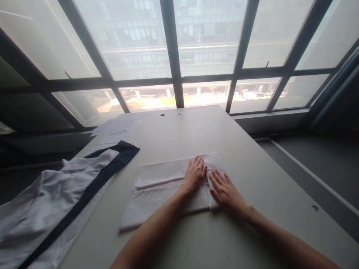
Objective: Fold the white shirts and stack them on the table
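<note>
A folded white cloth (162, 194) lies flat on the white table (174, 138), with a lengthwise fold line across its middle. My left hand (195, 172) rests palm down on the cloth near its right end, fingers stretched out. Beside it, my right hand (226, 188) lies flat on the narrower right-hand part of the cloth, its fingers slightly spread. Between the two hands runs a crosswise crease or edge of the fabric. Neither hand grasps anything; both press on the cloth from above. What lies under the palms is hidden.
To the left, a crumpled white fabric (42, 201) and a dark navy fabric strip (84, 198) hang over the table's edge. White sheets (117, 125) lie at the far left corner. Two round holes pierce the table's far end. Large windows (174, 41) stand beyond.
</note>
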`<state>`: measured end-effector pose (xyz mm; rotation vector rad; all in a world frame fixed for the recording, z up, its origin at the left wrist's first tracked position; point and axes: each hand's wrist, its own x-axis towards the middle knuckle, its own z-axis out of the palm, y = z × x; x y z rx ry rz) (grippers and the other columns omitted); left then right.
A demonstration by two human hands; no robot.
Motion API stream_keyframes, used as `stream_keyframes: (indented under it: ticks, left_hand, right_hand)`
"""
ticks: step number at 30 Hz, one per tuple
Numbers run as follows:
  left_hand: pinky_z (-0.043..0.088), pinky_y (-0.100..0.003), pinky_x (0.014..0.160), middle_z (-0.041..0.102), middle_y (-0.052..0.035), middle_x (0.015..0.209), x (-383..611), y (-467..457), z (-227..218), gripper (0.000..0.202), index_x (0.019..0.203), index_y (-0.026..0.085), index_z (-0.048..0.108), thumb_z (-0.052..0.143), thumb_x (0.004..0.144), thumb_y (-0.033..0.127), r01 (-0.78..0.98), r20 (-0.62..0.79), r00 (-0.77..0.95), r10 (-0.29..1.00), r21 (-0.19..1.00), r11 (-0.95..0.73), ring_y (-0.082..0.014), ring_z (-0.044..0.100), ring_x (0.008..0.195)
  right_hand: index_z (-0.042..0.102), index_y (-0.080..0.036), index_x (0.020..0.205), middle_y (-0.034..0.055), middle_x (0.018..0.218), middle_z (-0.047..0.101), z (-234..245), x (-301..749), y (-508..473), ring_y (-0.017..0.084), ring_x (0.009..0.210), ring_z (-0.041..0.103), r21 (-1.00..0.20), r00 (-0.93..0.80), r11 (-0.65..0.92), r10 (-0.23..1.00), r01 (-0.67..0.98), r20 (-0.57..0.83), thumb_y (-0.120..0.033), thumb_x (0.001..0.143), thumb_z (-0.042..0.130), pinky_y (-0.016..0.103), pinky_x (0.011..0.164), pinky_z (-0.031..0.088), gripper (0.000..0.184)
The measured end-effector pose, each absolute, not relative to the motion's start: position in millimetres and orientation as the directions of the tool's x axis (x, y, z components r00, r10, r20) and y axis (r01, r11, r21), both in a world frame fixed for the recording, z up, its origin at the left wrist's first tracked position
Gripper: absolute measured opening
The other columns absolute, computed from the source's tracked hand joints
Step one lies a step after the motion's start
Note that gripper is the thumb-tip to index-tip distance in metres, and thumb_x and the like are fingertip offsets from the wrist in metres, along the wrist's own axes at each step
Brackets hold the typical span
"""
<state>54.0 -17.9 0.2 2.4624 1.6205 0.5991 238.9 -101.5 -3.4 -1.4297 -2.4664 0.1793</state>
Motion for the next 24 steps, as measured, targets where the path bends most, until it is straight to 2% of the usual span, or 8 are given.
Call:
stream_keyframes:
  ticks: [4, 7, 11, 14, 17, 20, 22, 24]
  left_hand:
    - [0.026, -0.052, 0.122, 0.044, -0.0122, 0.158, 58.6, -19.1, -2.4, 0.052, 0.15, 0.014, 0.044, 0.033, 0.105, 0.037, 0.886, 0.209, 0.325, 0.922, 0.274, -0.374, -0.028, 0.033, 0.149]
    - [0.027, -0.05, 0.122, 0.041, -0.013, 0.159, 58.0, -19.0, 0.8, 0.052, 0.151, 0.013, 0.043, 0.034, 0.104, 0.033, 0.884, 0.225, 0.324, 0.919, 0.275, -0.378, -0.0273, 0.031, 0.15]
    - [0.022, -0.045, 0.124, 0.037, -0.0093, 0.162, 56.1, -22.4, 6.8, 0.052, 0.154, 0.018, 0.04, 0.034, 0.105, 0.033, 0.838, 0.292, 0.406, 0.866, 0.26, -0.481, -0.0231, 0.027, 0.152]
    - [0.022, -0.05, 0.124, 0.034, -0.0081, 0.163, 56.4, -26.3, 6.6, 0.057, 0.155, 0.024, 0.04, 0.039, 0.103, 0.047, 0.809, 0.252, 0.491, 0.834, 0.224, -0.544, -0.027, 0.024, 0.153]
    - [0.023, -0.056, 0.122, 0.032, -0.0092, 0.164, 57.3, -27.5, 3.0, 0.06, 0.153, 0.026, 0.044, 0.042, 0.101, 0.056, 0.81, 0.188, 0.521, 0.833, 0.198, -0.552, -0.0312, 0.023, 0.153]
    - [0.022, -0.057, 0.122, 0.031, -0.0088, 0.165, 57.4, -26.2, 0.0, 0.059, 0.152, 0.026, 0.045, 0.041, 0.101, 0.056, 0.815, 0.177, 0.519, 0.836, 0.192, -0.547, -0.0307, 0.023, 0.153]
    - [0.022, -0.056, 0.122, 0.031, -0.008, 0.165, 57.2, -25.4, -0.6, 0.059, 0.152, 0.027, 0.045, 0.041, 0.101, 0.057, 0.816, 0.173, 0.518, 0.837, 0.192, -0.545, -0.0302, 0.022, 0.153]
    - [0.022, -0.056, 0.123, 0.031, -0.0075, 0.165, 56.8, -25.3, -0.3, 0.06, 0.152, 0.027, 0.044, 0.042, 0.1, 0.057, 0.818, 0.166, 0.517, 0.84, 0.193, -0.542, -0.03, 0.022, 0.154]
  right_hand:
    - [0.035, -0.013, 0.158, 0.0153, 0.165, 0.025, -8.4, 236.2, -101.8, 0.03, 0.154, 0.021, -0.246, -0.474, 0.497, 0.868, 0.832, 0.15, -0.039, 0.103, 0.038, 0.054, 0.124, 0.019, 0.06]
    - [0.04, -0.015, 0.156, 0.0145, 0.163, 0.032, -7.6, 238.5, -100.7, 0.029, 0.152, 0.026, -0.287, -0.465, 0.5, 0.866, 0.817, 0.183, -0.04, 0.103, 0.038, 0.054, 0.123, 0.023, 0.058]
    - [0.051, -0.019, 0.149, 0.0123, 0.154, 0.049, 0.1, 253.7, -91.2, 0.026, 0.147, 0.039, -0.377, -0.292, 0.428, 0.883, 0.822, 0.367, -0.032, 0.103, 0.031, 0.05, 0.122, 0.028, 0.051]
    - [0.042, -0.018, 0.155, 0.0123, 0.159, 0.042, 2.1, 268.1, -81.8, 0.026, 0.15, 0.032, -0.421, -0.157, 0.373, 0.872, 0.827, 0.464, -0.03, 0.103, 0.03, 0.052, 0.123, 0.026, 0.055]
    - [0.031, -0.019, 0.16, 0.0116, 0.165, 0.029, -5.9, 274.9, -77.0, 0.027, 0.153, 0.023, -0.401, -0.245, 0.38, 0.905, 0.833, 0.348, -0.036, 0.103, 0.032, 0.056, 0.122, 0.024, 0.059]
    - [0.038, -0.019, 0.157, 0.0126, 0.163, 0.033, -16.4, 275.7, -75.7, 0.029, 0.152, 0.027, -0.383, -0.333, 0.375, 0.927, 0.844, 0.173, -0.042, 0.102, 0.038, 0.06, 0.121, 0.024, 0.059]
    - [0.046, -0.018, 0.152, 0.0132, 0.16, 0.038, -18.3, 276.6, -74.7, 0.029, 0.15, 0.031, -0.428, -0.305, 0.345, 0.938, 0.835, 0.163, -0.043, 0.102, 0.038, 0.058, 0.121, 0.024, 0.056]
    - [0.054, -0.016, 0.146, 0.0147, 0.156, 0.044, -14.6, 278.3, -73.3, 0.028, 0.148, 0.036, -0.548, -0.213, 0.31, 0.949, 0.777, 0.234, -0.045, 0.103, 0.037, 0.055, 0.122, 0.026, 0.055]
